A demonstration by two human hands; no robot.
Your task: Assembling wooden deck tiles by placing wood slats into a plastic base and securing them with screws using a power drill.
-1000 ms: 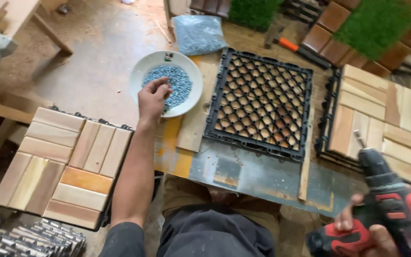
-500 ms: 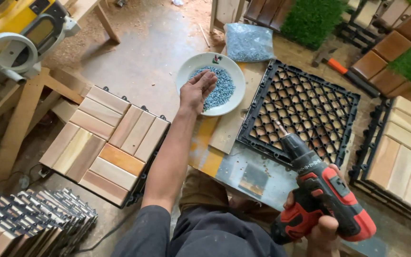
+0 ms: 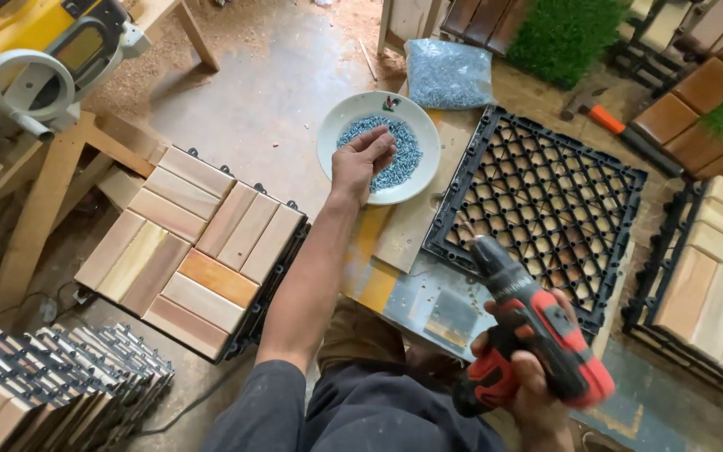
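So our left hand (image 3: 360, 163) is stretched up to the white bowl (image 3: 333, 134) in the upper middle of the frame, fingertips pinched down into the pile of small screws (image 3: 402, 151). Can't tell if any are actually caught yet. Those look tiny, hard and slippery, so probably a fingertip pinch on just a few works better than a scoop. Our right hand (image 3: 537, 387), lower right, is wrapped tight round the grip of the red and black drill (image 3: 533, 322), with its bit angled up toward the black plastic grid (image 3: 546, 197) lying on the board.
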